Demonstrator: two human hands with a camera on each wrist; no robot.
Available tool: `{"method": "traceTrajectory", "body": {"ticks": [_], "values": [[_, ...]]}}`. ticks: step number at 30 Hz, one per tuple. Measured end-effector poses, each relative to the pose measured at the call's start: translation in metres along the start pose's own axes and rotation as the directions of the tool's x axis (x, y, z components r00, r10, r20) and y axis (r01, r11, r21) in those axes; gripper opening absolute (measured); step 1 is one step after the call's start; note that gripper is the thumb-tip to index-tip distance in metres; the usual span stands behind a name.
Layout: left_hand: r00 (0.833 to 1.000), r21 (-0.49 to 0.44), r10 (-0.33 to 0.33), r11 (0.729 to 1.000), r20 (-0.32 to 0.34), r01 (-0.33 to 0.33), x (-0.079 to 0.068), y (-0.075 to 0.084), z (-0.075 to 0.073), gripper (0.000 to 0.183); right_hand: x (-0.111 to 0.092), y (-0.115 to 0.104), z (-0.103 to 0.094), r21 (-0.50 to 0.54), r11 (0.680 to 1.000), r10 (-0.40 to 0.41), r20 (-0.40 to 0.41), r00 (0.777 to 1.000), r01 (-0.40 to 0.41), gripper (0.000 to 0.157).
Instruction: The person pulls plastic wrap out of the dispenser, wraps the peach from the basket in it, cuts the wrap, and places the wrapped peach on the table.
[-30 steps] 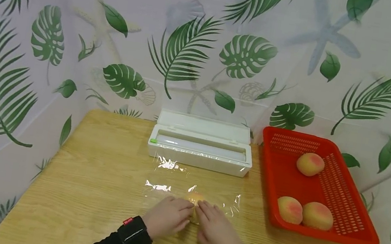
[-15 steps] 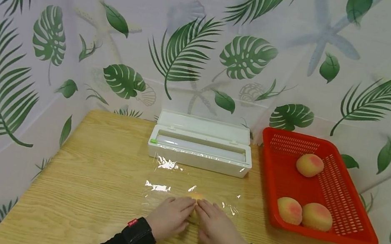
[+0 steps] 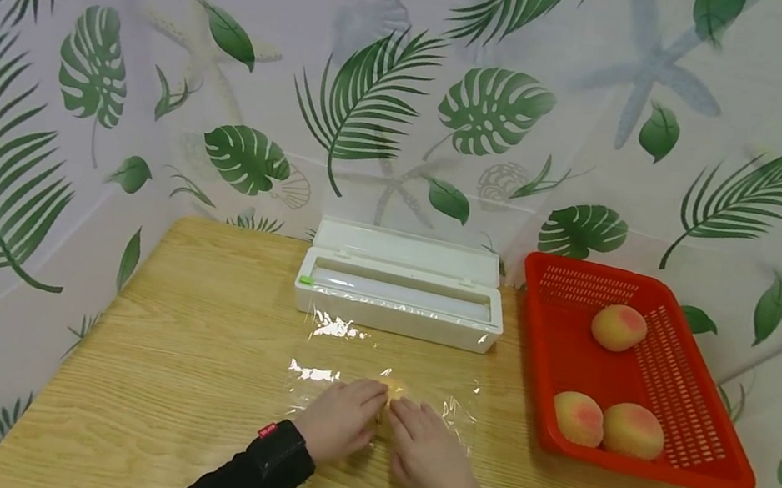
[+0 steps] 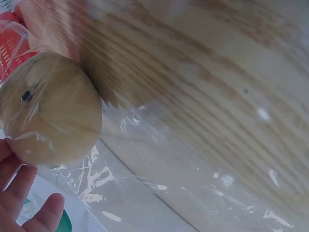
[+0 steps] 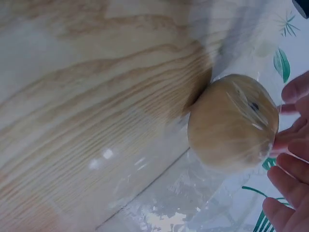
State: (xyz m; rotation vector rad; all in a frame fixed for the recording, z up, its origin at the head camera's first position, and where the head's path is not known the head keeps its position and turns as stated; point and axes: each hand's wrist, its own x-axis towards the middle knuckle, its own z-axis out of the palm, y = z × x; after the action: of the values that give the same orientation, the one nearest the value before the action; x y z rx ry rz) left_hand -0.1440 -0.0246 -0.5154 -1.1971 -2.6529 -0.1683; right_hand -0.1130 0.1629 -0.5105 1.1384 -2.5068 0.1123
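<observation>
A peach (image 3: pixel 394 385) sits on the table under clear cling film (image 3: pixel 336 327), which runs from the white dispenser at the back. In both wrist views the film lies wrinkled over the peach (image 4: pixel 55 113), and a small dark spot shows on its end. My left hand (image 3: pixel 339 423) rests fingertips on the peach's left side, its thumb apart from the fruit. From the right, my right hand (image 3: pixel 432 458) touches the same film-covered peach (image 5: pixel 229 123) with fairly straight fingers. In the head view both hands partly hide the peach.
The white film dispenser (image 3: pixel 394 322) stands at the table's back with its lid up and the roll showing. On the right, a red basket (image 3: pixel 539 367) holds three peaches. A leaf-patterned cloth (image 3: pixel 369 190) hangs behind the wooden table (image 3: pixel 193 349).
Both hands have shifted slightly away from the person along with the peach, and a small gap now shows between their fingertips. The dispenser and basket stay put.
</observation>
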Motion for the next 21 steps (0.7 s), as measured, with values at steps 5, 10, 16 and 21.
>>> {"method": "traceTrajectory", "body": {"ticks": [5, 10, 16, 21], "values": [[0.999, -0.021, -0.004, 1.0, 0.043, 0.005, 0.002, -0.004, -0.001, 0.049, 0.004, -0.004, 0.004, -0.074, 0.997, 0.007, 0.032, 0.999, -0.005, 0.046], [0.999, -0.057, -0.021, 0.998, 0.046, 0.024, 0.006, -0.008, 0.002, 0.052, 0.008, -0.004, 0.007, -0.102, 0.995, 0.026, 0.084, 0.996, -0.017, 0.049], [0.994, -0.103, -0.04, 0.993, 0.098, 0.05, 0.012, -0.013, 0.001, 0.062, 0.015, 0.001, 0.01, -0.116, 0.993, 0.025, 0.072, 0.997, -0.017, 0.051], [0.992, -0.106, -0.036, 0.993, 0.121, 0.049, 0.016, -0.015, -0.001, 0.069, 0.02, 0.007, 0.012, -0.115, 0.993, 0.031, 0.076, 0.997, -0.022, 0.058]]}}
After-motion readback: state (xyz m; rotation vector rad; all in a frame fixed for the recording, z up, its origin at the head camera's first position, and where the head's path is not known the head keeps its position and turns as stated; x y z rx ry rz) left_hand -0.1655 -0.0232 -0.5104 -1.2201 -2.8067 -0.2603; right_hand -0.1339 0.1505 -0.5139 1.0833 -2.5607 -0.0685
